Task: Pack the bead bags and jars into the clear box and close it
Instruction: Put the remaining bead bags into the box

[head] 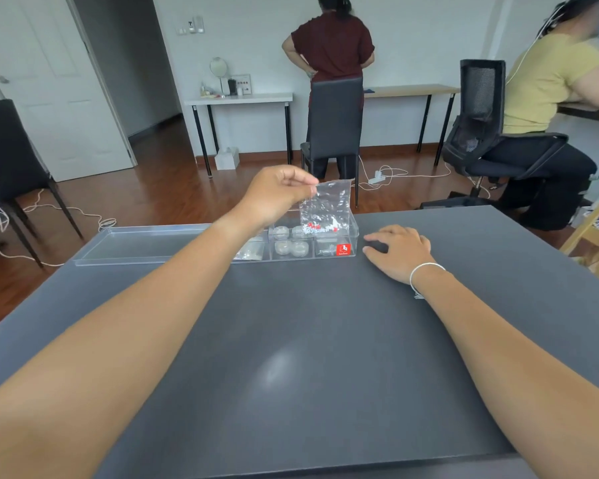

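Here, crinkled clear bead bag with red-white beads, left-hand fingers pinching its top corner

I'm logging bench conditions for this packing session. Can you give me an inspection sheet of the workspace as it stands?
Surface: dark grey table, bare in front, glare patch near the middle.
Job's things: clear box at the far edge, open, small round jars in its middle compartments; its lid lies flat to the left; a bead bag hangs over the box.
Clutter: nothing seen on the table.
Hands: left hand pinches the bag's top corner; right hand rests palm down beside the box.
Cables: white cords on the floor, none on the table.
Surroundings: two other people, chairs, desks, a door.
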`<state>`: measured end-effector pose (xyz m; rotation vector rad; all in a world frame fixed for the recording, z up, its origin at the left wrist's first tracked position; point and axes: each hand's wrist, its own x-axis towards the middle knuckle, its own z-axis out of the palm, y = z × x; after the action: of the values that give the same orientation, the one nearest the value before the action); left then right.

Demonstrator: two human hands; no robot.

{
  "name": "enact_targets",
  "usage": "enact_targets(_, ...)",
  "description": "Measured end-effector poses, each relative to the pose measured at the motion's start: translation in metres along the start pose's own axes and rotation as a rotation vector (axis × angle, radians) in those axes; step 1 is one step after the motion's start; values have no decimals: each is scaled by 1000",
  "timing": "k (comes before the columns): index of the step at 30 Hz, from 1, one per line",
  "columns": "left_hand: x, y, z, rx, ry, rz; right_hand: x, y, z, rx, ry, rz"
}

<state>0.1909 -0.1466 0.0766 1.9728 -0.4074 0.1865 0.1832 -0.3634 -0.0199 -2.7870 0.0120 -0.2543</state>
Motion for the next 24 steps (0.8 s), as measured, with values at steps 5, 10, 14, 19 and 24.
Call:
enact_targets(5,28,-12,12,42,28,-56,1,0,1,-9,-21,-9)
enact_targets(10,44,-26,23,108,23,-115,1,1,2,0,-21,-10)
enact_targets(14,49,-33,28,162,8,-130,3,0,3,1,-16,-9)
enact_targets(19,50,-39,32,273,-31,-113,3,0,3,1,-7,-5)
enact_targets(24,51,-38,34,364,-88,-77,3,0,3,19,-8,0)
